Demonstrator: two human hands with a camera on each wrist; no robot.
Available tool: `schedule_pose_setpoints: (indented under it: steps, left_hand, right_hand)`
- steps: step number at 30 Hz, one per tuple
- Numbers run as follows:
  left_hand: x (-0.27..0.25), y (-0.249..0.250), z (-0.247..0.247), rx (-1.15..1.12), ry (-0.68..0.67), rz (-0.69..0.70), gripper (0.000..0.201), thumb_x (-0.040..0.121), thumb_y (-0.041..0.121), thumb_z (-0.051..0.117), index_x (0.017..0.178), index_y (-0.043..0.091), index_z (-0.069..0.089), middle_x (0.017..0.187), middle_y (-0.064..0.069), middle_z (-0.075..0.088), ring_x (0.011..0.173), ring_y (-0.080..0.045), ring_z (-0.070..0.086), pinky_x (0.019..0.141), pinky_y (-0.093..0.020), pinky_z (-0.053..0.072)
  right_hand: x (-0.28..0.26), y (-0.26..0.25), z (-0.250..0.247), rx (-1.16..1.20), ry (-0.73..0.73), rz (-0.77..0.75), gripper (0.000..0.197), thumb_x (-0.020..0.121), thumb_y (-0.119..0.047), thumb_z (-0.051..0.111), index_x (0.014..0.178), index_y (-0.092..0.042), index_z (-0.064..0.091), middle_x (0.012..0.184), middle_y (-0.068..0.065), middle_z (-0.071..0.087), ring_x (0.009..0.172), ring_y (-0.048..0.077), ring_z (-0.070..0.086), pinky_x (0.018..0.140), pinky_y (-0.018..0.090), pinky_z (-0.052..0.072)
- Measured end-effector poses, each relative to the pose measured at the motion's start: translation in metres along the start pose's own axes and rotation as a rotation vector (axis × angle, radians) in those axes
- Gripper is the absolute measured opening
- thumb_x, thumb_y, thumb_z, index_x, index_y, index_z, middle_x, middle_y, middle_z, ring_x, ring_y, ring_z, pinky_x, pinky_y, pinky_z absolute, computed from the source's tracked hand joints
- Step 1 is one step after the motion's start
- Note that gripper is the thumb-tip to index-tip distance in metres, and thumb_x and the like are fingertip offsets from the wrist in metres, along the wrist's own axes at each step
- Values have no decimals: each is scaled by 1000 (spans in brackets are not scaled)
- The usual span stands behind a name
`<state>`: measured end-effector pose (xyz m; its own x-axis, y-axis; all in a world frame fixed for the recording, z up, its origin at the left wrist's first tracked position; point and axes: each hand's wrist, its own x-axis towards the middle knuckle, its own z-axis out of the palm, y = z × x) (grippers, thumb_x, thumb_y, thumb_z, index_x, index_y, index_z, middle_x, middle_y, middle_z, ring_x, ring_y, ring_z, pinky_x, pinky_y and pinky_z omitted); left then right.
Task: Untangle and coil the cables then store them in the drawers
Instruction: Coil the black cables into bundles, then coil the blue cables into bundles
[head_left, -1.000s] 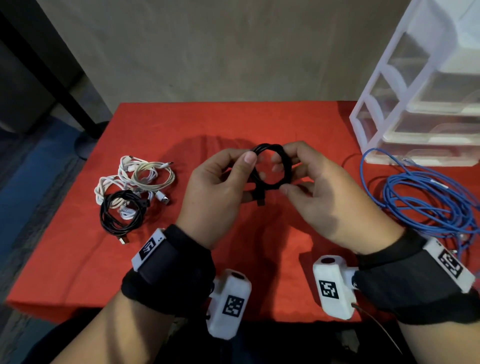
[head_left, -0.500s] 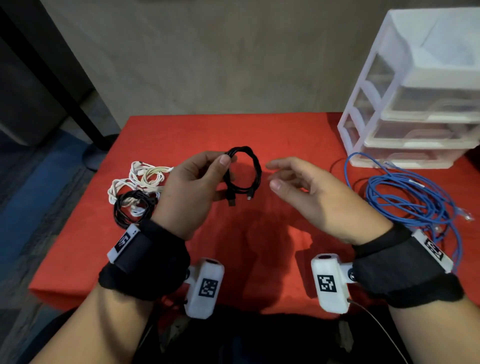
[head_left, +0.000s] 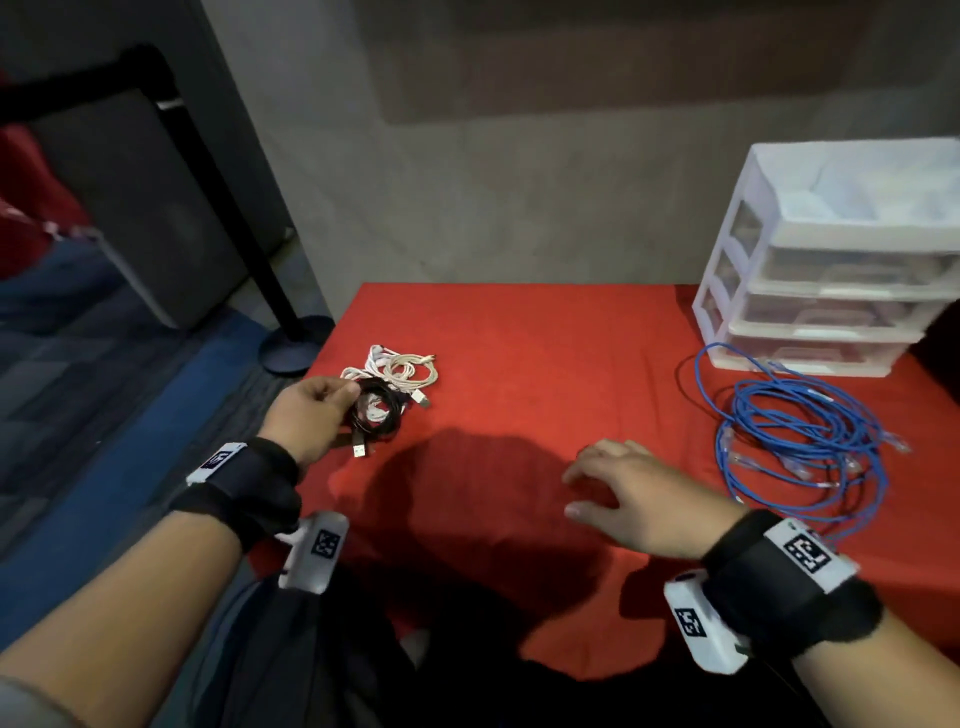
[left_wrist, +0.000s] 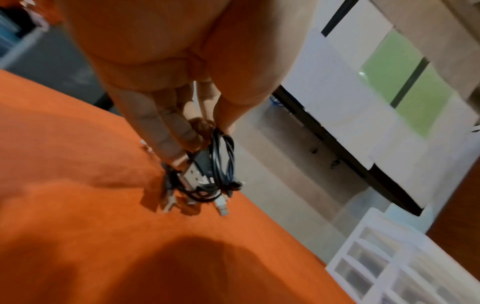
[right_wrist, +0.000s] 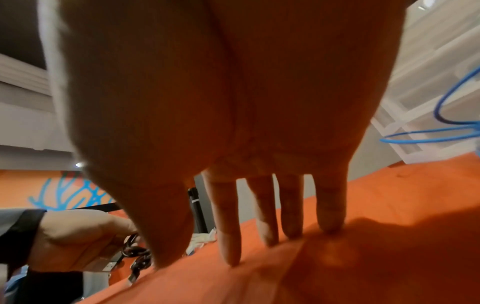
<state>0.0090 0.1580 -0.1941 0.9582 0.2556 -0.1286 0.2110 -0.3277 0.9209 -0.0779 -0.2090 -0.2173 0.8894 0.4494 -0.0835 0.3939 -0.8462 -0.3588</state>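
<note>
My left hand (head_left: 343, 400) pinches a small black coiled cable (head_left: 376, 415) and holds it low over the cable pile at the table's left edge. In the left wrist view the fingers (left_wrist: 179, 142) and thumb grip the black coil (left_wrist: 222, 162), its USB plug (left_wrist: 192, 172) hanging just above the cloth. Coiled white cables (head_left: 402, 369) lie right behind it. My right hand (head_left: 576, 488) is open, its spread fingertips (right_wrist: 231, 257) touching the red cloth, and it holds nothing. A loose blue cable (head_left: 800, 441) lies to its right.
A white three-drawer plastic unit (head_left: 831, 291) stands at the back right corner with its drawers closed. The red tablecloth (head_left: 519, 364) covers the table. A black post with a round base (head_left: 291, 343) stands on the floor beyond the left edge.
My right hand let go of the black coil and dropped onto the cloth. My left hand carried the coil left and down to the pile of black and white cables.
</note>
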Motion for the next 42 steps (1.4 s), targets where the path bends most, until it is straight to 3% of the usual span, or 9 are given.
schedule_pose_setpoints:
  steps: [7, 11, 14, 19, 22, 27, 33, 38, 42]
  left_hand:
    - [1, -14, -5, 439, 168, 108, 27, 93, 41, 65, 110, 21, 71, 116, -12, 67, 106, -28, 62, 94, -35, 48]
    - [-27, -2, 16, 432, 236, 494, 18, 94, 21, 65, 110, 14, 72, 116, -15, 64, 117, -27, 53, 104, -30, 38]
    - [-59, 10, 43, 354, 163, 717, 15, 95, 16, 63, 107, 13, 71, 111, -8, 66, 111, -20, 53, 98, -18, 33]
    - [-93, 23, 99, 199, -57, 722, 20, 90, 29, 56, 101, 24, 71, 102, 9, 65, 101, -5, 56, 94, -21, 41]
    - [-109, 24, 128, 110, -185, 673, 15, 90, 29, 56, 94, 31, 71, 96, 6, 70, 92, -6, 62, 86, -16, 45]
    - [-136, 26, 170, -57, -491, 463, 17, 86, 34, 58, 93, 39, 73, 88, -16, 72, 75, -18, 61, 74, -38, 54]
    - [-153, 56, 196, -177, -527, 549, 19, 90, 32, 59, 106, 32, 69, 90, 2, 66, 74, -7, 57, 72, -25, 45]
    - [-150, 93, 175, -593, -441, 270, 45, 88, 43, 67, 129, 36, 51, 118, 6, 61, 101, -11, 65, 82, -33, 56]
    - [-148, 103, 145, -716, -524, 198, 22, 103, 27, 53, 123, 18, 58, 106, -4, 67, 97, -22, 69, 77, -39, 60]
  right_hand:
    - [-30, 7, 1, 222, 124, 28, 35, 91, -53, 63, 114, -29, 71, 114, -12, 66, 113, 8, 59, 107, 25, 39]
    - [-53, 43, -26, 249, 488, 210, 8, 92, -29, 72, 98, -24, 74, 98, -3, 70, 97, 19, 65, 95, 35, 47]
    - [-65, 82, -45, 44, 687, 476, 28, 85, -39, 62, 109, -26, 70, 109, 9, 68, 105, 37, 61, 98, 45, 46]
    - [-77, 123, -64, -137, 287, 783, 49, 87, -50, 67, 131, -29, 61, 126, 4, 69, 123, 36, 57, 102, 39, 43]
    - [-76, 124, -73, -152, 206, 727, 18, 90, -38, 68, 93, -22, 76, 96, 3, 76, 103, 30, 67, 82, 31, 48]
    - [-64, 101, -123, 89, 617, 518, 28, 95, -37, 65, 75, -17, 66, 64, 1, 61, 68, 25, 57, 59, 33, 40]
    - [-58, 17, -202, 309, 845, 180, 23, 95, -31, 65, 87, -11, 74, 77, 10, 72, 70, 20, 64, 72, 37, 51]
    - [-67, -33, -196, 652, 678, -9, 16, 101, -16, 63, 93, -4, 71, 77, 5, 70, 62, 12, 55, 54, 25, 45]
    - [-63, -45, -164, 827, 576, -8, 15, 101, -17, 62, 89, -12, 69, 82, 6, 71, 62, 14, 56, 52, 28, 43]
